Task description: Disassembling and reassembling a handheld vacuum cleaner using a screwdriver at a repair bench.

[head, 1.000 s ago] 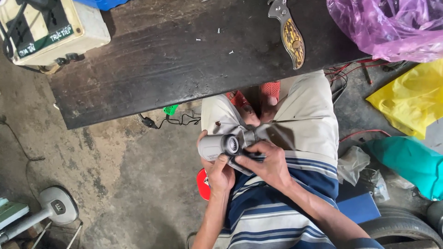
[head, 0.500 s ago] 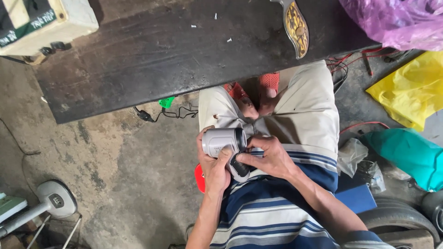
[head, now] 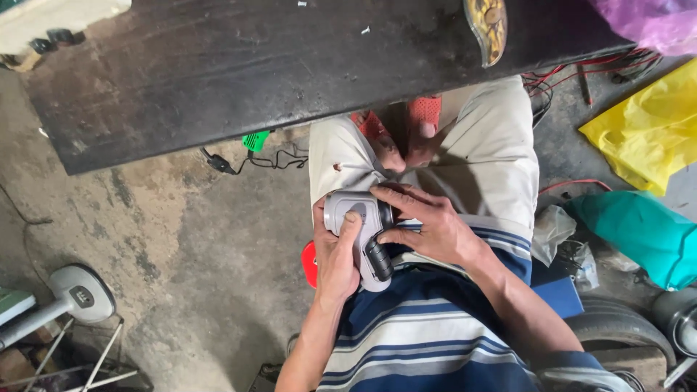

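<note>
We clamp the grey tool (head: 361, 236) in our left hand (head: 335, 255), long axis near-to-far; right hand (head: 428, 225) pinches its right end, over our lap.

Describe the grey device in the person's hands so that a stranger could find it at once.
Below the long dark wooden bench, look at the lap in beige shorts. There the left hand and the right hand hold a small grey device with a rounded body and a black ribbed part at its lower end. Nothing else nearby is grey and hand-held.
</note>
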